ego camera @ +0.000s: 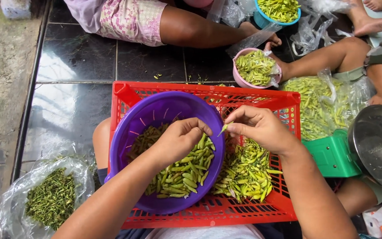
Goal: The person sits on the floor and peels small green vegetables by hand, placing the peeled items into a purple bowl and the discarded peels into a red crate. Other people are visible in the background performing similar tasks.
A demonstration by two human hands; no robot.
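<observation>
Head view: looks down on two bare forearms working over a crate on a dark tiled floor.
Left hand (180, 137): centre of the frame, fingers curled together over the purple basket (131, 124); whether they grip anything underneath cannot be told.
Right hand (261, 128): just right of centre, thumb and forefinger pinching one small green chilli (223, 128) by its end, above the basket's right rim.
Purple basket: tilted inside the red crate (284, 106), holding a heap of green chillies (184, 170).
Red crate: lower centre, with a second chilli heap (246, 170) loose on its floor, right of the basket.
Stem bag (51, 197): clear plastic, lower left, full of dark green stems.
Pink bowl (239, 79): upper centre, filled with chillies, lined with plastic.
Blue bowl (261, 20): top edge, also chillies.
Clear bag of chillies (319, 106): right of the crate.
Green scale (332, 155): right side, its steel pan (379, 146) at the frame's right edge.
Other people: bare legs and feet along the top.
</observation>
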